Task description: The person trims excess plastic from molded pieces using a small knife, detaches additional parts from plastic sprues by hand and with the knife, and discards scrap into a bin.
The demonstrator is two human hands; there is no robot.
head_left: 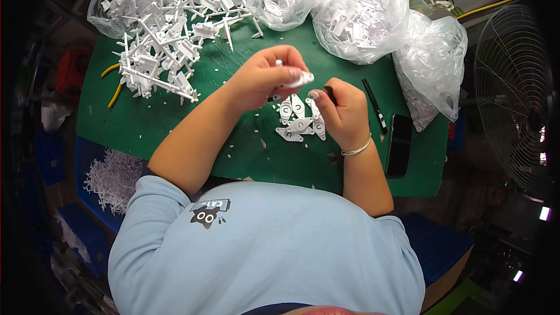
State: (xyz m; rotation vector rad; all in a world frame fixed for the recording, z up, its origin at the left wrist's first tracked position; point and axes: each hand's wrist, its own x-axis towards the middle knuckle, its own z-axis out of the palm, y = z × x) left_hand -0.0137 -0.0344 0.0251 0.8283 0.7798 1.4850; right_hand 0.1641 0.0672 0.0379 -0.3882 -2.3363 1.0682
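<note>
My left hand [268, 79] is closed with thumb and fingers around a small white plastic part [302, 79], held above the green tabletop. To its right, my right hand [349, 114] is curled around a small black object [331, 94]. Only a bit of that object shows between the fingers, so its kind is unclear. The two hands are close but apart. Below and between them lies a small heap of flat white plastic pieces [298, 123], each with a curved mark. A silver bracelet [357, 148] circles my right wrist.
Moulded white parts [157, 52] are heaped at the left, beside yellow-handled pliers [115, 90]. Filled clear bags [361, 17] line the back. A black pen-like tool [375, 106] and phone [399, 144] lie right. A blue bin [87, 166] of white scraps and a fan [513, 93] flank the table.
</note>
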